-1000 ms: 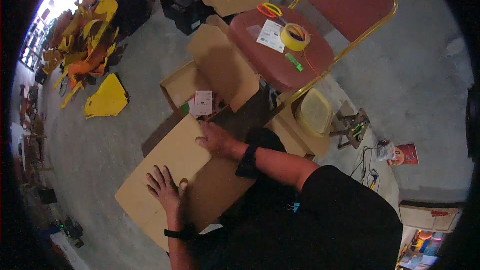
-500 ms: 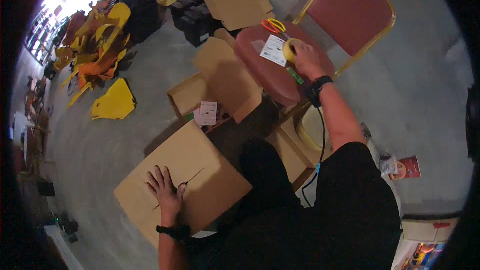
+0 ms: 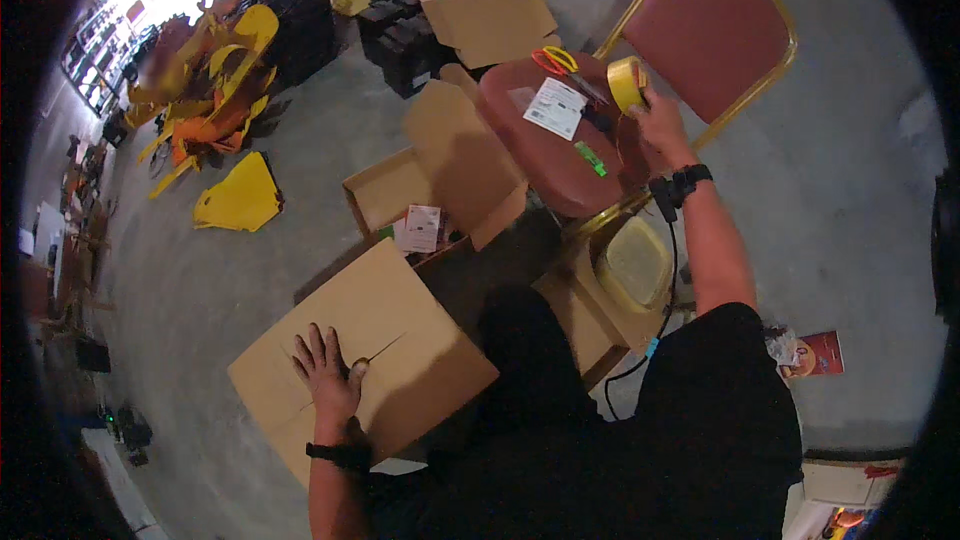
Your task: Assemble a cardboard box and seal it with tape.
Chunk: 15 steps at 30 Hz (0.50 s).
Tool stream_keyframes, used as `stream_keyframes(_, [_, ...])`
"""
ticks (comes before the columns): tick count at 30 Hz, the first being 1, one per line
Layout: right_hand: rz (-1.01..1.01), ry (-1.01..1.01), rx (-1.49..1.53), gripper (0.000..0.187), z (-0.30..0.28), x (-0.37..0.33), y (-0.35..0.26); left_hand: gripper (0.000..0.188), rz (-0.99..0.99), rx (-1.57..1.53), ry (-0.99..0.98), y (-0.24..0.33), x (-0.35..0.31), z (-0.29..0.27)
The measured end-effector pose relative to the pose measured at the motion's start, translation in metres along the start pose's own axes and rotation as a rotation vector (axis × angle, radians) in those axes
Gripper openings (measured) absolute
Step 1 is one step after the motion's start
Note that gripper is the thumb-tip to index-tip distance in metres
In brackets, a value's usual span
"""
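My left hand (image 3: 328, 375) lies flat with spread fingers on the closed lid of a cardboard box (image 3: 430, 370), next to a dark slit in its top. Out over the right side of a chair's maroon seat (image 3: 550, 180), my right hand (image 3: 660, 122) grips a roll of yellow tape (image 3: 626, 85). On that seat lie a white printed card (image 3: 556, 109), scissors with red and yellow handles (image 3: 556, 61) and a small green object (image 3: 591, 159). Some dark thing beside the card is too unclear to name.
An open cardboard box (image 3: 385, 195) with a printed card (image 3: 423, 228) inside stands beyond the closed one. Another carton (image 3: 580, 315) holds a pale round-cornered container (image 3: 635, 265). Yellow and orange pieces (image 3: 215, 100) are heaped at the far left. A cable (image 3: 672, 285) hangs from my right wrist.
My right hand has lifted the tape roll off the seat and moved it to the right. My left hand stays on the box lid.
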State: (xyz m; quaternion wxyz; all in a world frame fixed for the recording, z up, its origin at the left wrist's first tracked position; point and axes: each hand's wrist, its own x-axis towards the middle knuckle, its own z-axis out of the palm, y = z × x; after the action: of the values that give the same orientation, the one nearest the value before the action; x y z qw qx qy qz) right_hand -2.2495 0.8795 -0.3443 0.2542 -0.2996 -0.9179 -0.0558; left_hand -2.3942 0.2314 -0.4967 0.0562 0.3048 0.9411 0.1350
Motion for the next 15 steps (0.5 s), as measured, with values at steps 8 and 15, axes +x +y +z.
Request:
stream_keyframes(8, [0.33, -0.103, 1.21, 0.036, -0.051, -0.057, -0.1, 0.075, 0.103, 0.088, 0.084, 0.004, -0.004, -0.001])
stream_keyframes(15, [0.235, -0.893, 1.905, 0.042, -0.005, -0.142, -0.274, 0.067, 0.084, -0.031, 0.113, 0.008, 0.004, -0.018])
